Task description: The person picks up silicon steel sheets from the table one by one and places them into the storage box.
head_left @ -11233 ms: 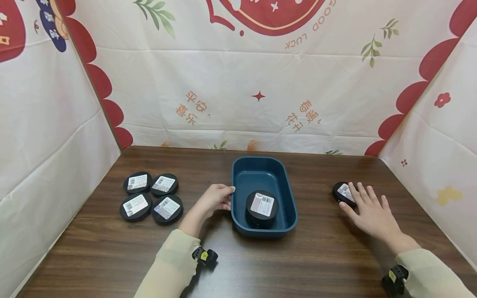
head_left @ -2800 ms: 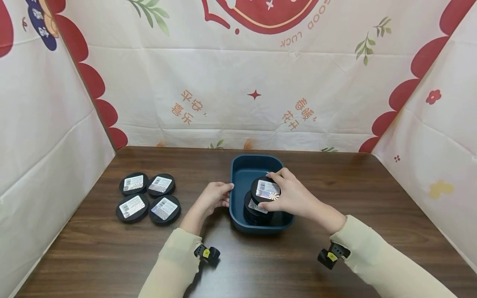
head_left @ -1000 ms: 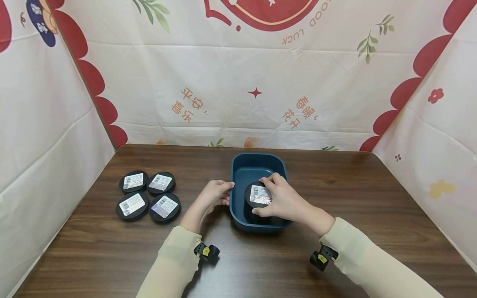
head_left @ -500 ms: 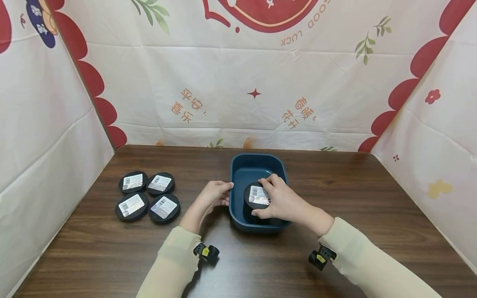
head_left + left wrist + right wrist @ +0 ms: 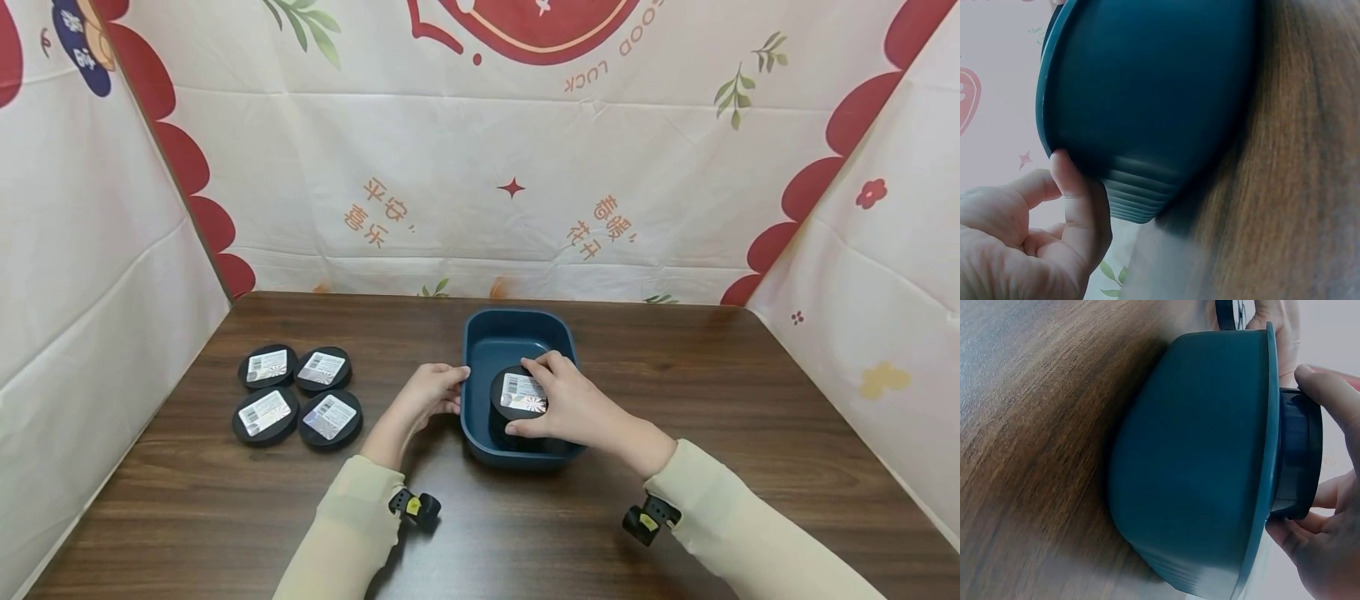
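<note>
A dark blue rectangular tub [image 5: 497, 350] stands mid-table. My left hand [image 5: 427, 398] pinches its left rim between thumb and fingers; the left wrist view shows the fingertips at the tub's edge. Inside the tub's near half, my right hand [image 5: 576, 405] grips a round black jar [image 5: 517, 393] with a white barcode label facing up, thumb on the near side and fingers on the far side. In the right wrist view the gripped jar [image 5: 1297, 453] rises above the tub's rim. The jar seen earlier beneath it is hidden now.
Several matching black labelled jars [image 5: 330, 418] are grouped on the left of the brown wooden table [image 5: 675, 375]. White printed cloth [image 5: 450, 133] hangs behind and on both sides. Each wrist wears a small black camera [image 5: 651, 517].
My right hand has taken the jar from the table's right side, carried it into the tub and lowered it over the jar there. In the last second both hands stay nearly still.
</note>
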`<action>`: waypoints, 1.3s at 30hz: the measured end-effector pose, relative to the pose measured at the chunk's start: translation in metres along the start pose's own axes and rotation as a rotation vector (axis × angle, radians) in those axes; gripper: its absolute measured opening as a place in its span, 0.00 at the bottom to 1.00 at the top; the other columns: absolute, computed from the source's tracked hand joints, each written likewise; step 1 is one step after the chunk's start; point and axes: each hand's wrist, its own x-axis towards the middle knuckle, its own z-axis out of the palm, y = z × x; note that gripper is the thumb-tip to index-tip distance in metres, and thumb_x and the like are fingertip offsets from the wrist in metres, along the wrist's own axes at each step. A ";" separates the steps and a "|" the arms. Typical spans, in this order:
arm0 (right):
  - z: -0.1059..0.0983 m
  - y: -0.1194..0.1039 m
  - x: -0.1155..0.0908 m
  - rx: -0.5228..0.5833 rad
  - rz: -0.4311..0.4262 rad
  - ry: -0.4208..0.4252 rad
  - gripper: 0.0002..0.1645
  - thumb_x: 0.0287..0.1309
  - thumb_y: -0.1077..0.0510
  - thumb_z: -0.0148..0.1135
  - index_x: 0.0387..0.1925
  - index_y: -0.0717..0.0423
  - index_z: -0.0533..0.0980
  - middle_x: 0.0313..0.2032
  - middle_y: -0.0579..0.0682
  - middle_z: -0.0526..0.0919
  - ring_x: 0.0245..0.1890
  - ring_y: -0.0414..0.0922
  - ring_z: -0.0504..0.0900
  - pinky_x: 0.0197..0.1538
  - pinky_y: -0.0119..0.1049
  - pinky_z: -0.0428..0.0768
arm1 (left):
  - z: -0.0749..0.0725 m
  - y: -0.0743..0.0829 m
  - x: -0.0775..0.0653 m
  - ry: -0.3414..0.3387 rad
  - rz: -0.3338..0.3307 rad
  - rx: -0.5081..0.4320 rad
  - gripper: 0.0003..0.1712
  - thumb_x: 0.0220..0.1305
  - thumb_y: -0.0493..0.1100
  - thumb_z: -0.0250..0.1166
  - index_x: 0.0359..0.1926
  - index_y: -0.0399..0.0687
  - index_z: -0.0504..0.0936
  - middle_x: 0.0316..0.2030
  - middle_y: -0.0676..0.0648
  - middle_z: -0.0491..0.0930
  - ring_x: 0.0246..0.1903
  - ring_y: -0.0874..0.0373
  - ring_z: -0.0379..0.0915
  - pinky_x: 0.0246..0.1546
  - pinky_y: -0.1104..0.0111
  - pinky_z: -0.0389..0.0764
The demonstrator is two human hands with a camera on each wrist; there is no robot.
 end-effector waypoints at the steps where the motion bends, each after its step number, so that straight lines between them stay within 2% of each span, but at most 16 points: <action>1: -0.001 0.000 0.000 0.008 0.007 -0.003 0.59 0.39 0.29 0.67 0.64 0.63 0.63 0.55 0.58 0.66 0.46 0.49 0.70 0.43 0.42 0.77 | 0.000 0.000 0.000 0.001 0.001 0.002 0.14 0.65 0.40 0.56 0.37 0.28 0.72 0.18 0.49 0.68 0.14 0.63 0.66 0.16 0.76 0.73; 5: 0.000 0.001 -0.003 0.025 0.041 -0.007 0.60 0.40 0.27 0.65 0.66 0.59 0.60 0.60 0.57 0.64 0.51 0.50 0.69 0.49 0.46 0.76 | 0.000 0.000 0.000 0.003 -0.001 0.000 0.14 0.65 0.40 0.56 0.37 0.28 0.72 0.18 0.49 0.68 0.14 0.63 0.66 0.16 0.76 0.73; 10: -0.001 0.003 -0.007 0.032 0.043 0.044 0.57 0.45 0.27 0.61 0.68 0.57 0.59 0.62 0.57 0.63 0.55 0.52 0.68 0.52 0.49 0.75 | -0.001 -0.002 0.002 0.005 0.001 -0.008 0.12 0.65 0.39 0.56 0.35 0.31 0.72 0.18 0.49 0.68 0.14 0.63 0.66 0.15 0.76 0.73; 15: -0.007 0.009 -0.012 0.033 0.032 0.085 0.51 0.53 0.32 0.57 0.68 0.59 0.58 0.64 0.60 0.61 0.61 0.57 0.64 0.56 0.56 0.70 | -0.002 -0.001 0.001 0.012 -0.008 0.001 0.11 0.65 0.40 0.56 0.33 0.33 0.73 0.18 0.49 0.69 0.14 0.63 0.66 0.16 0.76 0.73; 20: -0.010 0.019 -0.015 0.050 0.074 0.097 0.45 0.61 0.36 0.52 0.69 0.60 0.56 0.65 0.62 0.59 0.64 0.59 0.59 0.60 0.59 0.64 | -0.002 -0.001 0.001 0.014 -0.014 0.000 0.12 0.65 0.40 0.56 0.35 0.31 0.74 0.18 0.49 0.69 0.14 0.63 0.66 0.16 0.76 0.73; 26: -0.010 0.028 -0.020 0.103 0.141 0.169 0.39 0.67 0.40 0.45 0.67 0.65 0.58 0.63 0.64 0.61 0.63 0.60 0.61 0.61 0.59 0.63 | -0.002 -0.002 0.001 0.010 -0.015 0.009 0.15 0.66 0.40 0.56 0.40 0.27 0.73 0.19 0.49 0.69 0.15 0.63 0.66 0.16 0.76 0.73; 29: -0.009 0.032 -0.021 0.104 0.191 0.192 0.36 0.68 0.44 0.47 0.65 0.67 0.60 0.62 0.66 0.62 0.62 0.61 0.62 0.60 0.59 0.64 | -0.002 -0.002 0.001 0.005 -0.009 0.013 0.16 0.66 0.40 0.56 0.41 0.26 0.73 0.19 0.49 0.69 0.15 0.63 0.66 0.16 0.76 0.73; 34: -0.005 0.037 -0.025 0.125 0.286 0.150 0.33 0.66 0.53 0.52 0.63 0.71 0.60 0.60 0.69 0.64 0.58 0.63 0.68 0.56 0.57 0.70 | -0.001 -0.002 0.001 0.000 -0.004 0.011 0.15 0.66 0.40 0.56 0.40 0.28 0.73 0.19 0.49 0.69 0.15 0.63 0.66 0.17 0.76 0.73; 39: 0.001 0.041 -0.030 0.247 0.380 0.096 0.31 0.64 0.57 0.53 0.62 0.72 0.61 0.53 0.68 0.72 0.49 0.59 0.76 0.47 0.49 0.79 | -0.002 -0.001 0.001 -0.012 0.008 0.013 0.13 0.66 0.40 0.56 0.40 0.30 0.73 0.21 0.48 0.69 0.16 0.62 0.67 0.17 0.76 0.74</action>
